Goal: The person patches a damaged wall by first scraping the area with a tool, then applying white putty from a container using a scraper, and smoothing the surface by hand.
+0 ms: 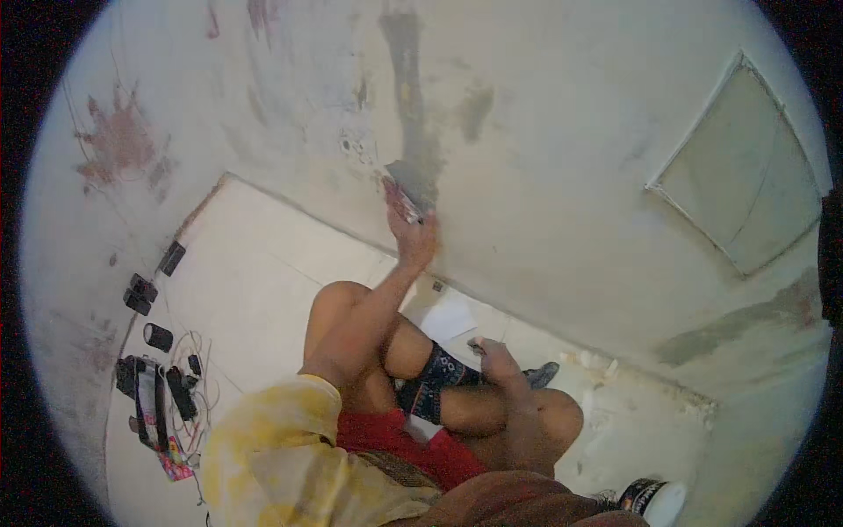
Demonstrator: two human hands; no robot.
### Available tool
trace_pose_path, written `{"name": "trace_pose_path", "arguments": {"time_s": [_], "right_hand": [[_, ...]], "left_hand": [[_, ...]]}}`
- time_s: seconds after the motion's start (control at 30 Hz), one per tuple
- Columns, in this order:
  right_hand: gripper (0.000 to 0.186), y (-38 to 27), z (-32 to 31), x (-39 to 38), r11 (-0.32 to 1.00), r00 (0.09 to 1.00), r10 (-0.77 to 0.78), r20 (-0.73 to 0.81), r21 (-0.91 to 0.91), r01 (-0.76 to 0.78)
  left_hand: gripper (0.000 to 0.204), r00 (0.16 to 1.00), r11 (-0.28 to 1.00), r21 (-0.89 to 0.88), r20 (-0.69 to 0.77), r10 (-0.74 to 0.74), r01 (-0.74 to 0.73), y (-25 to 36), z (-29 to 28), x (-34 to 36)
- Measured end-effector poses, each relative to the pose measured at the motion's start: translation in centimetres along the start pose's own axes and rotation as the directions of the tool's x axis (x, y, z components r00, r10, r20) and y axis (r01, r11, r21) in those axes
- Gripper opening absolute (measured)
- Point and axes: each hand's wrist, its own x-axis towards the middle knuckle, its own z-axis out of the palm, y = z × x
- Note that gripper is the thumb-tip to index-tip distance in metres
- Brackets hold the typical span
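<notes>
The big, pale, patchy wall (562, 132) has a long, dark grey stripe (406, 79). The left hand (413, 232) grips a flat grey blade (413, 183), likely tipped to press flat there; fingers hide its handle. The lower right hand (500, 360) pinches a small grey thing (476, 345), too blurry to name.

The blade (413, 182) is a flat grey plate held in the left hand (413, 230), tilted, its long side slanting from upper left to lower right, up at the wall (544, 158); whether it touches is hard to tell. Just above it, a dark grey strip (405, 66) runs up the pale wall, uneven at its edges. A small dark tool (475, 346), its kind unclear, sticks out of the right hand (500, 362).
</notes>
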Motion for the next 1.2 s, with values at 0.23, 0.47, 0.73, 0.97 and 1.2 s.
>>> {"name": "trace_pose_path", "arguments": {"time_s": [0.23, 0.47, 0.73, 0.97, 1.2], "right_hand": [[0.044, 1.5, 0.4, -0.3, 0.998, 0.999, 0.014, 0.042, 0.059, -0.017], [0.027, 2.2, 0.1, -1.2, 0.990, 0.994, -0.072, -0.080, -0.127, 0.062], [0.035, 3.7, 0.5, -0.3, 0.998, 0.997, 0.033, 0.068, -0.051, -0.029], [0.024, 0.9, -0.2, -1.5, 0.987, 0.998, 0.057, 0.035, -0.153, -0.051], [0.025, 1.1, -0.2, -0.9, 0.985, 0.996, 0.077, 0.046, -0.160, -0.069]], "left_hand": [[0.099, 0.995, 0.995, -0.021, 0.026, -0.095, 0.095, 0.4, 0.6, 0.7], [0.097, 0.980, 0.950, -0.249, -0.007, -0.199, 0.191, 1.0, -0.3, 1.5], [0.088, 0.953, 0.939, -0.164, 0.024, -0.303, 0.303, 1.5, 1.8, -1.6], [0.090, 0.859, 0.838, -0.221, 0.001, -0.512, 0.500, 0.8, -0.3, 0.3], [0.095, 0.880, 0.896, 0.029, 0.177, -0.441, 0.443, 1.1, 1.6, -5.0]]}}
